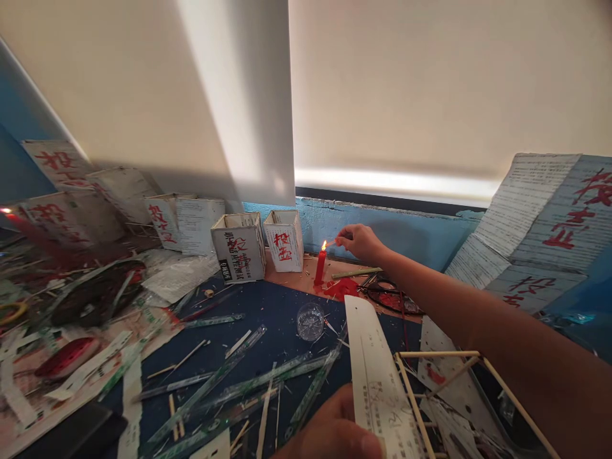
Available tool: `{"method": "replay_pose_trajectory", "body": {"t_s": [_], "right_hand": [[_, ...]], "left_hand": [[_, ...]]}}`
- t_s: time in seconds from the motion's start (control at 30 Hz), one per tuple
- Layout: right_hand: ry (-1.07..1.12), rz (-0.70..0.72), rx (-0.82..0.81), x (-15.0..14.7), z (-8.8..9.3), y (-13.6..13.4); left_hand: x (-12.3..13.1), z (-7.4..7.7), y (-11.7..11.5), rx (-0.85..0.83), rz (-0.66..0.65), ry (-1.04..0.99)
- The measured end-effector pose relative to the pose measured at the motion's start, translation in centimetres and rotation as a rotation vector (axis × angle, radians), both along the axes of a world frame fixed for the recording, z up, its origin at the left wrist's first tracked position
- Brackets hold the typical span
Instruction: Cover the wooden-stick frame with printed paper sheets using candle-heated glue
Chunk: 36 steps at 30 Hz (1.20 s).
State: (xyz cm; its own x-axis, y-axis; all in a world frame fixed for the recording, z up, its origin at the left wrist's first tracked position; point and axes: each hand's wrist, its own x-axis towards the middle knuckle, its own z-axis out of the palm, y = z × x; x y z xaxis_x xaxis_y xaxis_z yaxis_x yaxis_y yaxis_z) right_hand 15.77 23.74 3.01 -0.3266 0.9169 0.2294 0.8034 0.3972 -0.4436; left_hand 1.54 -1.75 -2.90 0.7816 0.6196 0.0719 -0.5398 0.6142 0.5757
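Observation:
A red candle (320, 268) stands lit by the wall, with red wax spilled around its foot. My right hand (358, 241) reaches out beside its flame (324, 245), fingers pinched on a small thin stick (333, 242) whose tip meets the flame. What the stick is made of I cannot make out. Near the bottom edge my left hand (335, 427) is closed on a frame of thin wooden sticks (437, 352), partly covered by a sheet of printed paper (370, 363). The lower part of the frame runs out of view.
Several paper-covered boxes with red writing (239, 248) line the wall. A clear round container (310, 322) sits near the candle. Green plastic wrappers (268, 376), loose sticks and paper strips litter the dark blue tabletop. Another lit red candle (33, 236) is at far left.

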Motion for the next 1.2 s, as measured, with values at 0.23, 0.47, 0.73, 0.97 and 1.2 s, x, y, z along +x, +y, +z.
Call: {"method": "replay_pose_trajectory", "body": {"t_s": [0.23, 0.47, 0.73, 0.97, 1.2], "right_hand": [[0.012, 0.003, -0.008, 0.0, 0.3, -0.1], [0.004, -0.004, -0.001, 0.2, 0.1, 0.0], [0.032, -0.005, -0.012, 0.2, -0.1, 0.2], [0.199, -0.01, -0.066, 0.3, -0.1, 0.1], [0.485, -0.02, -0.121, 3.9, 2.5, -2.2]], "left_hand": [[-0.2, -1.2, -0.1, -0.021, -0.007, 0.026], [0.2, 0.1, 0.2, -0.037, -0.007, 0.028], [0.2, -1.7, 0.2, -0.038, 0.003, 0.029], [0.2, -1.1, 0.0, -0.057, 0.009, -0.046], [-0.1, -1.0, -0.6, 0.009, 0.061, 0.006]]}}
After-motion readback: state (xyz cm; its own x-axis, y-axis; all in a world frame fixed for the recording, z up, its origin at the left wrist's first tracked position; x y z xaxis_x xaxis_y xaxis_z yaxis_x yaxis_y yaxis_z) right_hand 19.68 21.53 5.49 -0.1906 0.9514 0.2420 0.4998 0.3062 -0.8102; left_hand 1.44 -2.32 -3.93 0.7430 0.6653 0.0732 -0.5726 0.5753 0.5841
